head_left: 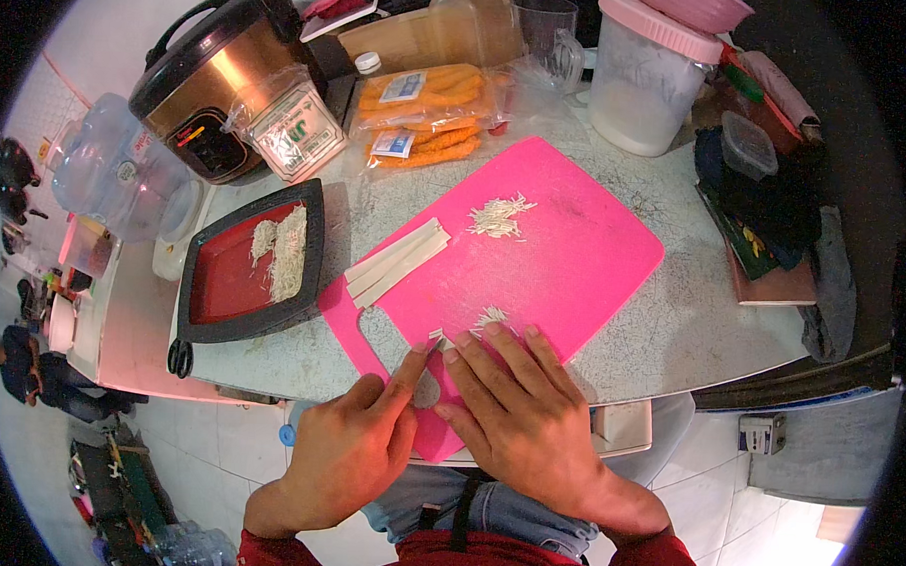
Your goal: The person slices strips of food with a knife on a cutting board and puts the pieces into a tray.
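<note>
My left hand (354, 437) grips a small knife, its index finger stretched along the blade (437, 347); the handle is hidden in the fist. Flat on the pink cutting board (574, 242), my right hand (523, 405) presses its fingers beside the blade. The end of a pale strip shows at its index fingertip, the rest covered by the hand. Thin cut slivers (492, 316) lie just beyond the right fingertips. Farther up the board is a bigger heap of slivers (500, 216). Several uncut pale flat strips (397, 262) rest by the handle slot.
Left of the board, a dark-rimmed red tray (225, 275) holds more slivers. Behind stand a rice cooker (220, 88), a printed packet (297, 131), bagged orange food (422, 95) and a pink-lidded container (643, 80). Notebooks (771, 283) lie at right. A person (31, 365) is far left.
</note>
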The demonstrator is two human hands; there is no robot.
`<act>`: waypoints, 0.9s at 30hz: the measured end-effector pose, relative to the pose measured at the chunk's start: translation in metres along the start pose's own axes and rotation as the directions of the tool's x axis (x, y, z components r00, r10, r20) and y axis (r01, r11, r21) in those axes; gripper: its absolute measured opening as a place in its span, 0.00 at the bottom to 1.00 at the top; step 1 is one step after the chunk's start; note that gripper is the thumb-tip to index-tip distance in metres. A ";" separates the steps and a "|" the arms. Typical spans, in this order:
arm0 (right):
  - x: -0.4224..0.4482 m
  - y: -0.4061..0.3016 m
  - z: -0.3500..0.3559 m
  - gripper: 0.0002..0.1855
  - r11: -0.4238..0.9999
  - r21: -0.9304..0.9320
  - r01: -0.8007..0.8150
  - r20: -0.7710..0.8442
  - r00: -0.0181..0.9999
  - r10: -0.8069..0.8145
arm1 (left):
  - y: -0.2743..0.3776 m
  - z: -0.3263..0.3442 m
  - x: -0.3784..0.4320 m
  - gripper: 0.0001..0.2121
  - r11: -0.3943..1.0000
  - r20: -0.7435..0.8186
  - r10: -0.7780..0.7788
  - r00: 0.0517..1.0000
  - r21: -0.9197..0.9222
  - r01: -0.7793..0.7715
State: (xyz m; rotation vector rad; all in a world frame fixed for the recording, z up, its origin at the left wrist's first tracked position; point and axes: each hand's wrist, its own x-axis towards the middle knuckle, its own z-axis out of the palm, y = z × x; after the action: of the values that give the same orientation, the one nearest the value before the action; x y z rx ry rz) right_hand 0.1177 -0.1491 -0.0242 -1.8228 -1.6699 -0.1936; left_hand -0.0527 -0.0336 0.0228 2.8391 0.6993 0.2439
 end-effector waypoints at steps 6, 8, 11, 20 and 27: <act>-0.001 0.001 0.000 0.25 1.000 0.008 0.002 0.005 1.000 -0.002 | 0.001 -0.003 0.003 0.31 1.000 0.020 0.016 1.000 0.024 -0.017; 0.000 0.001 -0.001 0.25 1.000 -0.001 0.006 0.017 1.000 -0.006 | 0.003 -0.004 0.004 0.30 1.000 0.031 -0.001 1.000 0.014 0.001; -0.001 0.001 -0.001 0.25 1.000 -0.003 0.007 0.021 1.000 -0.007 | 0.007 -0.008 0.006 0.28 0.999 0.041 -0.031 0.999 -0.012 0.031; 0.000 0.000 -0.001 0.26 1.000 -0.015 0.004 0.024 1.000 -0.004 | 0.004 -0.020 0.016 0.28 1.000 0.119 0.004 0.993 0.023 -0.007; 0.001 0.000 -0.003 0.26 1.000 -0.019 0.007 0.018 1.000 -0.006 | 0.009 -0.031 0.021 0.27 0.996 0.212 -0.018 0.977 0.085 0.000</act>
State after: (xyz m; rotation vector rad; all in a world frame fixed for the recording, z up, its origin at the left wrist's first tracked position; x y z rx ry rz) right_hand 0.1184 -0.1497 -0.0211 -1.8386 -1.6918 -0.1971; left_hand -0.0365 -0.0260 0.0570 2.8825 0.6917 -0.0927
